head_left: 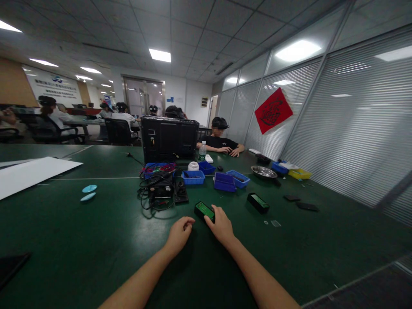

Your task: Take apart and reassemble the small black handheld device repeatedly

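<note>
Through the head camera I have both hands over the green table (112, 244), and here is the grip: my right hand (222, 226) has thumb and fingers set around the near right end of a black case (202, 210), grasping it. The case lies at an angle on the table, just ahead of the hands, green face up. My left hand (180, 235) sits just beside it, fingers loosely curled, apart from the case; I cannot tell whether anything small is tucked inside.

Over to the right, a second black case (258, 203) lies well apart from the first, also showing a green face. Near it I pick out a small ring (266, 222) and a clear piece (276, 223), and farther right a dark flat piece (307, 207).

Looking past the hands, there's a black power unit (160, 190) among tangled cables, then a blue bin (193, 180), with a darker blue bin (224, 184) to its right. A metal bowl (264, 177) stands beyond the second case. Behind the bins I see a bottle (202, 152) upright beside a big black panel (170, 139). And across the table, a co-worker in a black top (214, 142) rests both arms on the surface.
</note>
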A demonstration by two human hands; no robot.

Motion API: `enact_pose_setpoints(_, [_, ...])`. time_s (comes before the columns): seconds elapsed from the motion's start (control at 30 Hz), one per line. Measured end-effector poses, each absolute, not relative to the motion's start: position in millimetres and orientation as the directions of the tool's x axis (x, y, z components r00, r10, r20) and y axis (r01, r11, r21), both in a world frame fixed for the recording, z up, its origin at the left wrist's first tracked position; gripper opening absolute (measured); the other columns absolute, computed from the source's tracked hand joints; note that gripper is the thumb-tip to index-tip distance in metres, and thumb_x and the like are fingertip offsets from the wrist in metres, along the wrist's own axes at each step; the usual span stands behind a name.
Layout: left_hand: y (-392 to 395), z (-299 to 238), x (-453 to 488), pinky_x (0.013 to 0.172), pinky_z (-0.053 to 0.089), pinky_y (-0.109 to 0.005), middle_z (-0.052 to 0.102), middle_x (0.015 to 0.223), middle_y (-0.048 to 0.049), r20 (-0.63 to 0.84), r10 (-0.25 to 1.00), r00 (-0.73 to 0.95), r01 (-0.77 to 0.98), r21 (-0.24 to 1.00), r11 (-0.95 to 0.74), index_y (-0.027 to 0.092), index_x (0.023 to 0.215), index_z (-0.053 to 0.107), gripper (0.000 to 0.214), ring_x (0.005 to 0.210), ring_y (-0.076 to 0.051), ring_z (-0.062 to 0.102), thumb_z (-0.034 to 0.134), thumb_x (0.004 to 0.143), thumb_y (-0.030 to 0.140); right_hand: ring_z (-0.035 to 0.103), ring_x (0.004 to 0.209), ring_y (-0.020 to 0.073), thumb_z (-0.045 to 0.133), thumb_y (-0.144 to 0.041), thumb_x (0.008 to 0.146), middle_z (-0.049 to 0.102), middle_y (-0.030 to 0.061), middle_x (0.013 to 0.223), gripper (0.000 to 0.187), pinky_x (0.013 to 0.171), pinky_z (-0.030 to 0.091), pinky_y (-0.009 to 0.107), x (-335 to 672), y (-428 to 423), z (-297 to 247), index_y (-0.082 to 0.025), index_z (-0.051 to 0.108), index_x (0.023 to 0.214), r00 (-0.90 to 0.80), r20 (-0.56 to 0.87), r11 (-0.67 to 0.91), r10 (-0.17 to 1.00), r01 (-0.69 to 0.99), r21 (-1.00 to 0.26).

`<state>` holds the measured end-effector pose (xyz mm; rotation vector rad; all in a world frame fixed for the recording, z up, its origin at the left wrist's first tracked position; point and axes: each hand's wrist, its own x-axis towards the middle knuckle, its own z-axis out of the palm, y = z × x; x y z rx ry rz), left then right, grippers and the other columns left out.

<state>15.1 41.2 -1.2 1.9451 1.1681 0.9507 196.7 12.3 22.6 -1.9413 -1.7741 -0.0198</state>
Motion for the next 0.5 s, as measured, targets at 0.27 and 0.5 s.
enact_pose_setpoints(0.27, [42, -1, 17, 0.073, 0.043, -0.024, 0.065, 0.088, -0.002, 0.25, 0.899, 0.358, 0.414, 0.821, -0.394, 0.019, 0.091, 0.063, 0.027, 0.078, -0.013, 0.058, 0.042, 0.074, 0.018, 0.052, 0.095, 0.0217, 0.05, -0.043, 0.073, 0.058, 0.0094, 0.099, 0.042, 0.075, 0.039, 0.028, 189, 15, 18, -0.015, 0.051, 0.105, 0.197, 0.241, -0.109, 0.95, 0.936, -0.335])
enact_pose_setpoints(0.5, [43, -5, 16, 0.066, 0.041, -0.023, 0.063, 0.082, -0.0015, 0.247, 0.895, 0.372, 0.445, 0.798, -0.406, 0.019, 0.093, 0.062, 0.028, 0.07, -0.012, 0.055, 0.042, 0.073, 0.018, 0.055, 0.088, 0.0199, 0.052, -0.035, 0.072, 0.058, 0.0069, 0.095, 0.035, 0.071, 0.04, 0.026, 203, 19, 18, -0.018, 0.049, 0.103, 0.27, 0.262, -0.156, 0.926, 0.909, -0.385])
